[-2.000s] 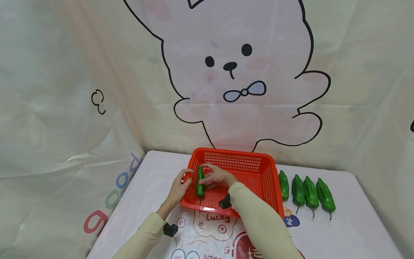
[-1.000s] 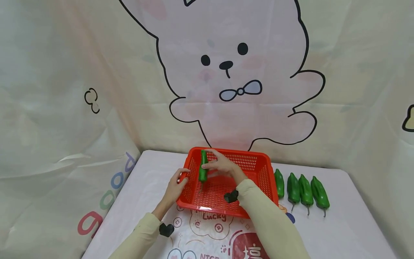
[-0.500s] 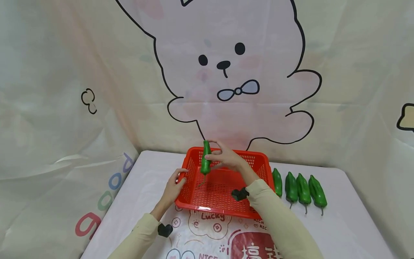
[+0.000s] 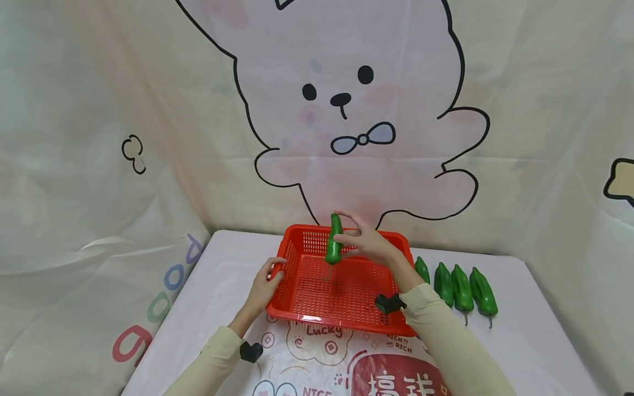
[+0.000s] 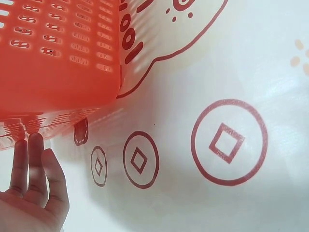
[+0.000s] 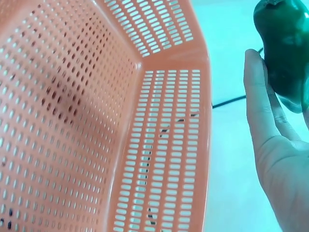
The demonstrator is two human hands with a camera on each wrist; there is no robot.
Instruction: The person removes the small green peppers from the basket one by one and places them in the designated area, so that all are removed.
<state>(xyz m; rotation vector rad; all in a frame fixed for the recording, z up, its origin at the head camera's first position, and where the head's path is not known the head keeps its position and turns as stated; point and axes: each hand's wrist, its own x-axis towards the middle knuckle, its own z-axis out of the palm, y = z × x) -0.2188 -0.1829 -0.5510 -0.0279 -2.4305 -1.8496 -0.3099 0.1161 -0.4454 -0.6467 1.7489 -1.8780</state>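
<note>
A red plastic basket (image 4: 342, 319) with slotted walls stands on the white table. At its left rim, my left hand (image 4: 261, 283) holds on, with fingers over the edge; in the left wrist view, fingertips touch the basket's outer wall (image 5: 63, 92). My right hand (image 4: 369, 242) pinches a green pepper (image 4: 334, 239), raised above the back part of the basket with its stem end down. The right wrist view has that pepper (image 6: 289, 53) between thumb side and fingers, outside the basket's rim there; part of it is cut off by the frame.
Several more green peppers (image 4: 462, 289) lie in a row right of the basket, one partly hidden by the right arm. A printed sheet (image 4: 317, 346) covers the table in front. A fabric backdrop with a cartoon animal (image 4: 342, 137) rises behind.
The right hand has lifted the green pepper from low inside the basket's left side, then carried it up and to the right. The left hand stays at the left rim.
</note>
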